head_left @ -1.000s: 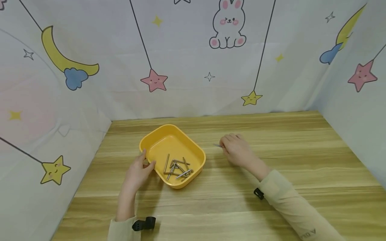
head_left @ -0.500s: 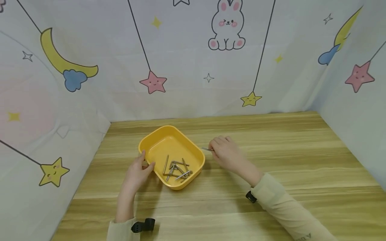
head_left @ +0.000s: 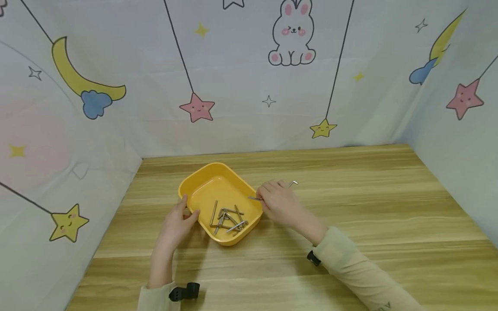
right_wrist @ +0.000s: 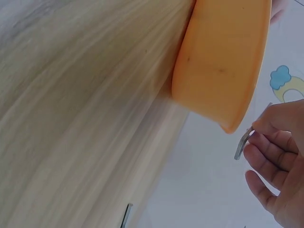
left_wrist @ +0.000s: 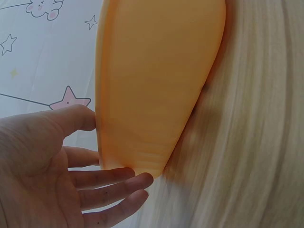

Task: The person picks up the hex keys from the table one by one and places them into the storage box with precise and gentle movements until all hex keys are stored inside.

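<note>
One hex key (head_left: 254, 198) pinched by right hand (head_left: 279, 205) over yellow tray (head_left: 193, 182).

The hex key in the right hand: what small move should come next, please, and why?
Probably carry it a little further left over the rim and let go. The right hand pinches the hex key, whose tip already reaches over the yellow tray's right edge, where other keys lie. The left hand steadies the tray's left side. One more key lies on the table behind the hand.
</note>
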### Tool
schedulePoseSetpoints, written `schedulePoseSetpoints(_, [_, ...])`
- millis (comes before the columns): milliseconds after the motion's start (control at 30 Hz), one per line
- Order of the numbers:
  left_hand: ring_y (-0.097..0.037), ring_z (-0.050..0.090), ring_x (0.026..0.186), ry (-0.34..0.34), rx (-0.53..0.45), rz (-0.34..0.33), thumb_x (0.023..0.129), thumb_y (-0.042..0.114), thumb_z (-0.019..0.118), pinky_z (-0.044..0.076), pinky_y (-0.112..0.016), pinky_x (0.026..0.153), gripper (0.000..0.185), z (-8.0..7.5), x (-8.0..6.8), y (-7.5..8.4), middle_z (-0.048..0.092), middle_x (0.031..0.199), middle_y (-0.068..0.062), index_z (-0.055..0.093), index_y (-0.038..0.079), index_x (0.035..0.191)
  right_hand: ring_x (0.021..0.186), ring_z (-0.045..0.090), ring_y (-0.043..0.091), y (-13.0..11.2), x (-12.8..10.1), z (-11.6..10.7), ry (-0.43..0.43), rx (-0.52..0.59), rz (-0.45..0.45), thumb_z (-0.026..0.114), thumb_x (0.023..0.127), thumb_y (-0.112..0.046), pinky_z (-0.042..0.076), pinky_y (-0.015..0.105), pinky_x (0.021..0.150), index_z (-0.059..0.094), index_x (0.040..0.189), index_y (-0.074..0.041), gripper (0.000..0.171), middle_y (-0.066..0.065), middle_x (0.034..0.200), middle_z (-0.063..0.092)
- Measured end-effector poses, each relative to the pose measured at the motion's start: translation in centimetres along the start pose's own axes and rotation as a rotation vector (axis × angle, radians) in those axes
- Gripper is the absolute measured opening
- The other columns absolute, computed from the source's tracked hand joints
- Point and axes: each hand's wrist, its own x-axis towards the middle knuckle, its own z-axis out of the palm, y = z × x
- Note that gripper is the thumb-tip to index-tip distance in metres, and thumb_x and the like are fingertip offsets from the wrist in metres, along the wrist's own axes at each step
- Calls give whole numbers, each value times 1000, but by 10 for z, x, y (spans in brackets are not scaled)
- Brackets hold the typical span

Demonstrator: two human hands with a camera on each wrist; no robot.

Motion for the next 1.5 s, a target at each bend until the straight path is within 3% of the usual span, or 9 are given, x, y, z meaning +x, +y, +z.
schedulePoseSetpoints(267, [-38, 56, 116, -7, -5, -7, 99, 32, 51, 46, -52, 97, 73, -1, -1, 1, 29, 152, -29, 13, 1, 153, 94, 61, 18, -9, 7, 6, 44, -5, -41, 65, 85, -13, 47, 34, 81, 62, 92, -14, 8, -2, 94, 66])
schedulePoseSetpoints(667, [-36, 56, 114, -12, -9, -9, 99, 32, 51, 47, -50, 94, 73, -1, -1, 1, 31, 151, -28, 13, 2, 154, 98, 61, 17, -19, 15, 14, -34, -21, -44, 64, 88, -17, 47, 32, 83, 62, 96, -16, 8, -3, 97, 66])
schedulePoseSetpoints(867, [-37, 57, 115, -12, -5, -4, 98, 33, 51, 47, -51, 96, 74, -1, -1, 1, 30, 151, -29, 13, 1, 153, 93, 59, 15, -23, 16, 19, -74, -29, -49, 63, 87, -17, 47, 31, 82, 62, 97, -17, 9, -4, 95, 66])
schedulePoseSetpoints(1233, [-36, 56, 114, -13, -7, -15, 98, 33, 51, 46, -51, 96, 74, 0, -1, 0, 29, 152, -29, 13, 1, 153, 86, 57, 14, -25, 22, 22, -141, 79, 11, 66, 86, -14, 44, 31, 81, 63, 92, -16, 7, -4, 90, 66])
schedulePoseSetpoints(1500, [-36, 57, 115, -12, -4, -2, 99, 34, 51, 47, -51, 96, 74, 0, -1, -1, 30, 152, -28, 13, 1, 153, 83, 55, 14, -25, 27, 28, -145, 118, 39, 67, 84, -11, 37, 27, 74, 64, 91, -15, 9, -4, 89, 67])
